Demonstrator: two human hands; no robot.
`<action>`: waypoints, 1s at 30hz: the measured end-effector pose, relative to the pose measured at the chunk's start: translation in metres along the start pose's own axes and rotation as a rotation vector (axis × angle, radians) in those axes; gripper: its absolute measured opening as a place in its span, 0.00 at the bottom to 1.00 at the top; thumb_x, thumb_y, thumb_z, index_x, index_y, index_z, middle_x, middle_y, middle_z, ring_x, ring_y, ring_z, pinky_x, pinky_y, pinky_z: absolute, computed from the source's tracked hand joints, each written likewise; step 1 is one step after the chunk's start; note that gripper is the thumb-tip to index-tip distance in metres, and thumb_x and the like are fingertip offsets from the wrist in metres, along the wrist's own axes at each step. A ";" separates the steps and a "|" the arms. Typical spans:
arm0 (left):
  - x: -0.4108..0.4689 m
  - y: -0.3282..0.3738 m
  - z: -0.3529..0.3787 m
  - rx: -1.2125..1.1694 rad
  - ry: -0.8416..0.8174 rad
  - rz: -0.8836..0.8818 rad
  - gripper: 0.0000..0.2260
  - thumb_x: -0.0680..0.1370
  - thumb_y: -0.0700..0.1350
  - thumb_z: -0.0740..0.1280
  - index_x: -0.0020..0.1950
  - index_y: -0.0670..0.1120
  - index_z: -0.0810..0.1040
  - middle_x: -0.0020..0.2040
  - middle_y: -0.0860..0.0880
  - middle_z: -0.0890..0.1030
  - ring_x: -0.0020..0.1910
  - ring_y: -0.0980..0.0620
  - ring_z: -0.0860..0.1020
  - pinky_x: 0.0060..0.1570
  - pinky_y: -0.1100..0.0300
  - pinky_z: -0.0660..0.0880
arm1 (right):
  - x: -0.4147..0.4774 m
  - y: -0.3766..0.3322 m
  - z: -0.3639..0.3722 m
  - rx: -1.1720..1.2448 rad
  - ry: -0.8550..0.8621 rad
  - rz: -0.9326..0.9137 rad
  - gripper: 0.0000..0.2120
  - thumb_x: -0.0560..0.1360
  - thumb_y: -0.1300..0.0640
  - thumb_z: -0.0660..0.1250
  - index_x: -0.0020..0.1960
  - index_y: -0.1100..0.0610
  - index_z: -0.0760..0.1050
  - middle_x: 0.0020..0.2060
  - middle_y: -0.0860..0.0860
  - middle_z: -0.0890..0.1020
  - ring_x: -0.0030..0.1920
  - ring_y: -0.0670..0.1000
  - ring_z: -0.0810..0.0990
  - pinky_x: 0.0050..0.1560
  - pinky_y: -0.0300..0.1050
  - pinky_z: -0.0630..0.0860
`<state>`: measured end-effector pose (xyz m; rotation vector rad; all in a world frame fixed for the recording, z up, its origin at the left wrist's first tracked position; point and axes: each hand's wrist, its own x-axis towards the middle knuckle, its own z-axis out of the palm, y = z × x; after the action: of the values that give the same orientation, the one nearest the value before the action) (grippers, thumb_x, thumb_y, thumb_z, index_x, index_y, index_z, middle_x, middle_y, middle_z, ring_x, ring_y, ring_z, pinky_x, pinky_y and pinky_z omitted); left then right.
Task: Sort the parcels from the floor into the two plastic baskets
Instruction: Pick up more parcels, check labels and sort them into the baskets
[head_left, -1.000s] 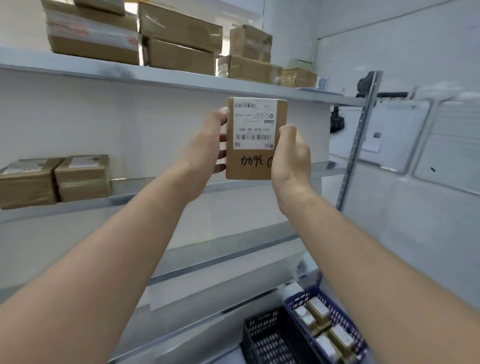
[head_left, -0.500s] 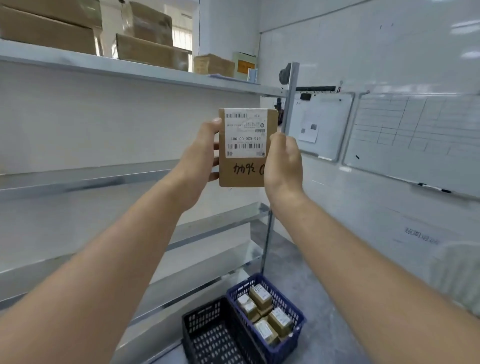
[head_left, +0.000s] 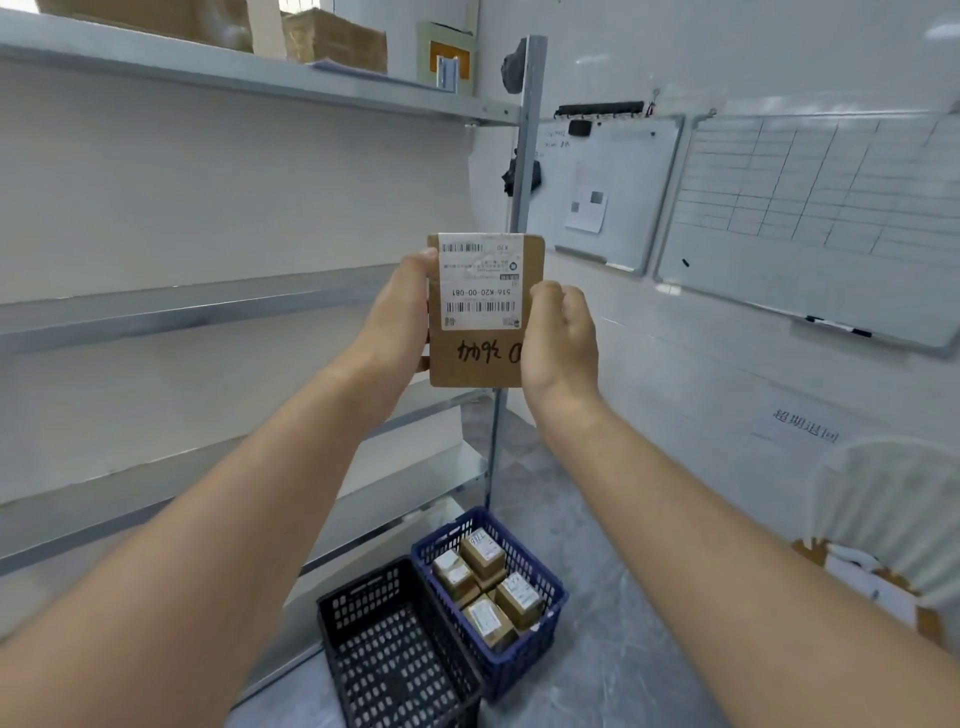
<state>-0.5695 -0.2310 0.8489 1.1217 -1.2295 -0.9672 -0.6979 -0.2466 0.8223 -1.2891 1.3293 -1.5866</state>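
Note:
I hold a small brown cardboard parcel (head_left: 483, 358) upright in front of me, its white shipping label and black handwriting upside down. My left hand (head_left: 400, 317) grips its left edge and my right hand (head_left: 558, 338) grips its right edge. Far below on the grey floor stand two plastic baskets side by side. The black basket (head_left: 363, 608) on the left shows no parcels inside. The blue basket (head_left: 540, 566) on the right holds several small brown parcels (head_left: 485, 556).
Metal shelving (head_left: 208, 306) runs along the left, with boxes (head_left: 337, 39) on its top shelf and an upright post (head_left: 522, 171) behind the parcel. Two whiteboards (head_left: 810, 249) hang on the right wall. A white fan (head_left: 893, 509) and a box stand at lower right.
The view has swung right and downward: the parcel and both hands sit lower in the frame, the baskets show more fully, and the shelf boxes on the left have left the view.

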 end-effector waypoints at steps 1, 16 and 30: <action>0.010 -0.007 0.006 0.005 0.003 -0.005 0.18 0.86 0.58 0.49 0.50 0.57 0.77 0.34 0.60 0.84 0.48 0.51 0.82 0.52 0.51 0.78 | 0.009 0.007 -0.002 0.001 -0.001 0.008 0.13 0.88 0.48 0.55 0.62 0.55 0.74 0.50 0.47 0.82 0.45 0.42 0.79 0.28 0.27 0.70; 0.177 -0.109 0.058 0.085 0.111 -0.086 0.21 0.86 0.54 0.48 0.48 0.56 0.80 0.34 0.62 0.84 0.32 0.65 0.82 0.42 0.58 0.74 | 0.183 0.117 0.029 -0.077 -0.047 0.121 0.12 0.87 0.48 0.58 0.60 0.54 0.75 0.47 0.44 0.81 0.45 0.42 0.78 0.42 0.39 0.73; 0.236 -0.189 0.095 0.054 0.389 -0.298 0.19 0.84 0.59 0.52 0.49 0.56 0.81 0.37 0.55 0.85 0.46 0.49 0.83 0.50 0.52 0.78 | 0.275 0.221 0.043 -0.052 -0.374 0.206 0.14 0.87 0.47 0.56 0.63 0.55 0.74 0.49 0.46 0.82 0.47 0.44 0.80 0.44 0.45 0.76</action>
<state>-0.6320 -0.5095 0.7114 1.4848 -0.7907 -0.8834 -0.7503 -0.5673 0.6782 -1.3528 1.2251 -1.1125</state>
